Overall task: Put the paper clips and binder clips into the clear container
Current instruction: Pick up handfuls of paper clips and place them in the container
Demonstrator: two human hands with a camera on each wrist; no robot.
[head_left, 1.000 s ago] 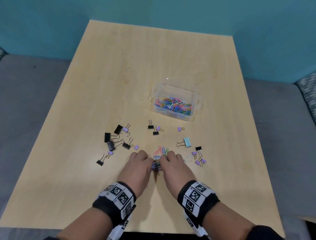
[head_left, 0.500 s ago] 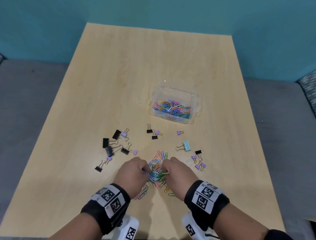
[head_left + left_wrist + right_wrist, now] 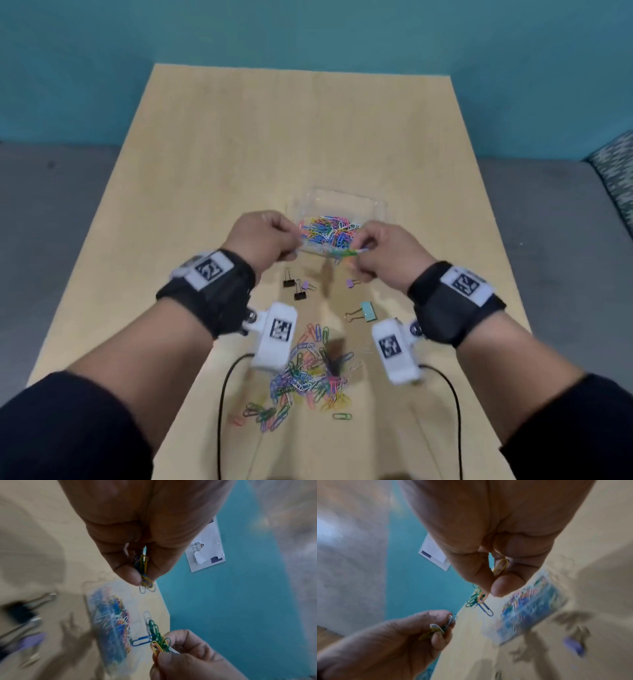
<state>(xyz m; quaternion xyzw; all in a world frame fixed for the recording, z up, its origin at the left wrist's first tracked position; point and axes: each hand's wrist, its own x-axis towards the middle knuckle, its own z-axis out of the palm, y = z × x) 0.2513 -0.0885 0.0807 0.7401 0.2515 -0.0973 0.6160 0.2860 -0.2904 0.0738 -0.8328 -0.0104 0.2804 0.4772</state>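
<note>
Head view: both hands hover at the near edge of the clear container (image 3: pixel 376 207), itself part-filled with bright wire paper clips. Left hand (image 3: pixel 263 240) pinches a small bunch of clips (image 3: pixel 145 574) between thumb and fingertips; right hand (image 3: pixel 383 255) likewise pinches a green-and-yellow bunch (image 3: pixel 158 641). More clips (image 3: pixel 308 373) lie heaped on the pale wooden table (image 3: pixel 239 154), with binder clips (image 3: pixel 299 291) between heap and container.

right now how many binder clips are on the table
5: two black clips and a purple clip near the left hand, another purple by the right hand, teal clip nearer; arms may hide more.
</note>
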